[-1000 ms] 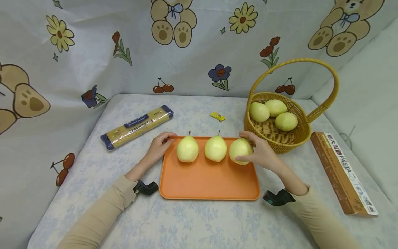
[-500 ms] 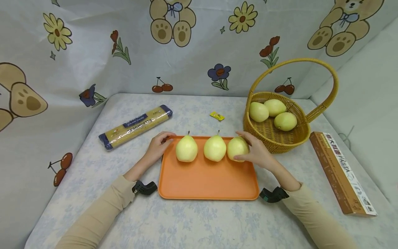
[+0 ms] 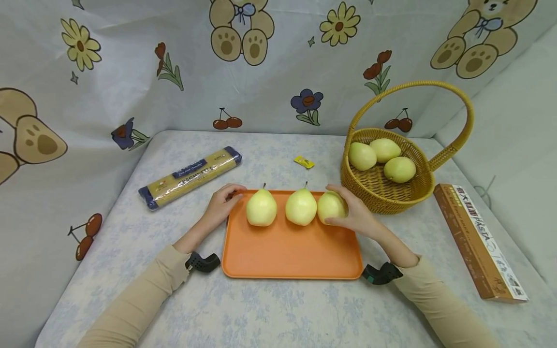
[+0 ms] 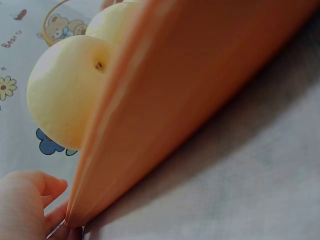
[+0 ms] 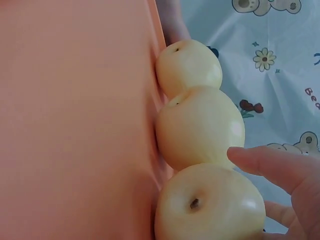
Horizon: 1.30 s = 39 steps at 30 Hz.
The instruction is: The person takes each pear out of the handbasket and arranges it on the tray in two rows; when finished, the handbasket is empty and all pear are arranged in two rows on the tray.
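An orange tray (image 3: 291,253) lies on the table with three pale yellow pears in a row along its far side. My left hand (image 3: 221,205) holds the tray's far left corner; in the left wrist view its fingers (image 4: 56,216) are at the rim, some partly hidden beneath. Beside it sits the left pear (image 3: 261,209), with the middle pear (image 3: 300,208) further right. My right hand (image 3: 356,215) grips the right pear (image 3: 329,207) from its right side. In the right wrist view the thumb (image 5: 267,162) reaches over that pear (image 5: 212,207), and other fingers are partly hidden behind it.
A wicker basket (image 3: 376,193) holding three more pears stands just beyond my right hand. A brown pasta box (image 3: 478,241) lies at the right. Spaghetti in a bag (image 3: 191,176) lies at the back left, and a small yellow packet (image 3: 303,162) lies behind the tray.
My right hand has moved a little left with the right pear, which now sits closer to the middle pear. The left hand stays at the tray corner.
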### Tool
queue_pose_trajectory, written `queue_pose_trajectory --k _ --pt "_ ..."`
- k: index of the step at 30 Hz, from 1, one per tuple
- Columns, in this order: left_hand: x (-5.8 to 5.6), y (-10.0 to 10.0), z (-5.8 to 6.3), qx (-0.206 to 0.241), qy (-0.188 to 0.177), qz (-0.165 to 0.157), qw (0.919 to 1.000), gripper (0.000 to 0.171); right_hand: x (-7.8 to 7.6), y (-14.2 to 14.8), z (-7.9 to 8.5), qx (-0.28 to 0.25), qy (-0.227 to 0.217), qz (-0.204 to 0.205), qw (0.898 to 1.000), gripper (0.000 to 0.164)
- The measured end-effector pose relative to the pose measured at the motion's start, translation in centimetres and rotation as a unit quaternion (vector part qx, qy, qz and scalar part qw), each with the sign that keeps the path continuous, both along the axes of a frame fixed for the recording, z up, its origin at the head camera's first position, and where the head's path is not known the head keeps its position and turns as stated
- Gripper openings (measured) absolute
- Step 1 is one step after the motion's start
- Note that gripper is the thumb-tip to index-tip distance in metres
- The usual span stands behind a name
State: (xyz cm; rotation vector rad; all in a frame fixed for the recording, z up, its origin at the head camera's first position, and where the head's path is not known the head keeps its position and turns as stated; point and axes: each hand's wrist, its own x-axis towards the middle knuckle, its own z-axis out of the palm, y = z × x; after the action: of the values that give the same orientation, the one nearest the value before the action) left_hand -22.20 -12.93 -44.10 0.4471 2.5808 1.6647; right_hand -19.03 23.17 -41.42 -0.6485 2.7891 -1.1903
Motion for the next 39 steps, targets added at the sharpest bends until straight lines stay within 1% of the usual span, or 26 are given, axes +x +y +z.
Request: queue_pose_trajectory --k 4,8,11,14,17,19,21,23,26,28,30,32,36,39 --pt "0.0 0.0 0.0 0.001 0.002 0.000 1.0000 0.029 0.0 0.5 1.0 -0.018 0.006 -0.004 1.000 0.072" --pt "0.0 0.0 0.0 0.000 0.001 0.002 1.0000 0.028 -0.5 2.1 2.2 -0.072 0.009 -0.024 0.997 0.058" --pt "0.0 0.1 0.0 0.002 -0.001 0.002 1.0000 0.028 -1.4 4.0 3.0 -0.114 0.019 -0.055 0.992 0.049" --pt "-0.1 0.1 -0.1 0.004 -0.002 0.004 1.0000 0.028 -2.8 6.2 3.5 -0.134 0.033 -0.117 0.984 0.044" --pt "-0.1 0.1 -0.1 0.005 -0.001 0.003 1.0000 0.027 -4.4 8.8 3.6 -0.113 0.044 -0.187 0.975 0.046" --pt "0.0 0.1 0.0 0.006 -0.001 0.002 1.0000 0.027 -5.5 10.5 3.6 -0.080 0.047 -0.221 0.971 0.051" --pt "0.0 0.1 0.0 0.007 0.000 0.002 1.0000 0.027 -6.3 12.1 3.5 -0.043 0.045 -0.231 0.971 0.056" --pt "-0.5 -0.1 -0.9 0.006 0.005 0.006 1.0000 0.027 -7.1 13.3 3.3 -0.016 0.036 -0.227 0.973 0.060" --pt "-0.6 -0.2 -1.2 0.009 0.007 0.008 0.9999 0.027 -7.9 14.3 2.9 0.013 0.017 -0.218 0.976 0.062" --pt "-0.6 -0.2 -1.2 0.008 0.008 0.007 0.9999 0.027 -8.1 14.6 2.7 0.026 0.012 -0.217 0.976 0.061" --pt "-0.1 0.0 -0.2 0.009 0.002 0.004 0.9999 0.027 -8.1 14.6 2.7 0.040 0.018 -0.222 0.974 0.059" --pt "0.1 0.0 0.1 0.004 0.001 0.004 1.0000 0.027 -8.0 14.6 2.6 0.059 0.031 -0.231 0.971 0.055" --pt "0.1 0.0 0.1 0.002 0.000 0.007 1.0000 0.027 -7.8 14.5 2.4 0.097 0.066 -0.251 0.961 0.051" --pt "0.0 0.0 0.0 0.005 0.004 0.007 1.0000 0.027 -7.4 14.4 2.4 0.117 0.082 -0.276 0.951 0.053"
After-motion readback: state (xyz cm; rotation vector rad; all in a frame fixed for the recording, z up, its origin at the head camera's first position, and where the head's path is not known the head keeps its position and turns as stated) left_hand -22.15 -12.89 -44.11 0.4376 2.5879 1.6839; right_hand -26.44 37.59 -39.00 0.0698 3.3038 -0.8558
